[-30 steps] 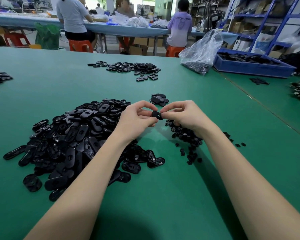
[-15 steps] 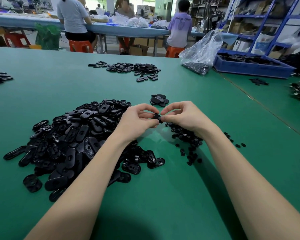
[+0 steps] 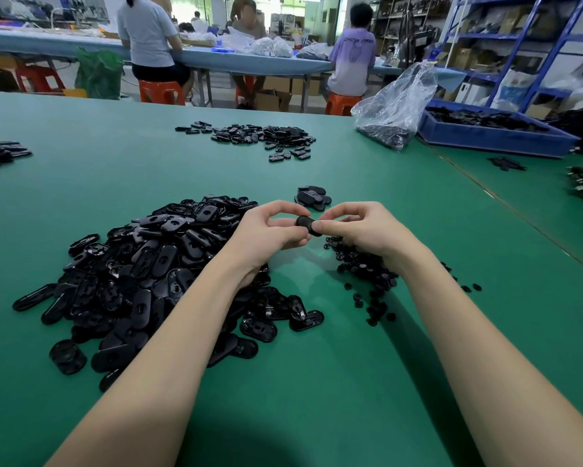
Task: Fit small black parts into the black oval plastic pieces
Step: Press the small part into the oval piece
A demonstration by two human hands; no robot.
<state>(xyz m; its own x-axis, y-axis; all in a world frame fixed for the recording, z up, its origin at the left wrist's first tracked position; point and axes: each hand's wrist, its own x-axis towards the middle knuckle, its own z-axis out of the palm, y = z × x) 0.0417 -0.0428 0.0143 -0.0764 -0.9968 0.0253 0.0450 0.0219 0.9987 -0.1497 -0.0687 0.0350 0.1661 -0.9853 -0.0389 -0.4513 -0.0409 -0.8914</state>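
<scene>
Green table (image 3: 350, 382): big pile of oval pieces (image 3: 141, 274) left of centre. Left hand (image 3: 266, 234) and right hand (image 3: 360, 227) both pinch one oval piece (image 3: 307, 225) above the small parts (image 3: 367, 274). Advice: hold the oval level, seat the part squarely.

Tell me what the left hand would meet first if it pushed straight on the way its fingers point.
Probably the right hand: the left hand points rightward at it, with only the oval piece pinched between them.
</scene>
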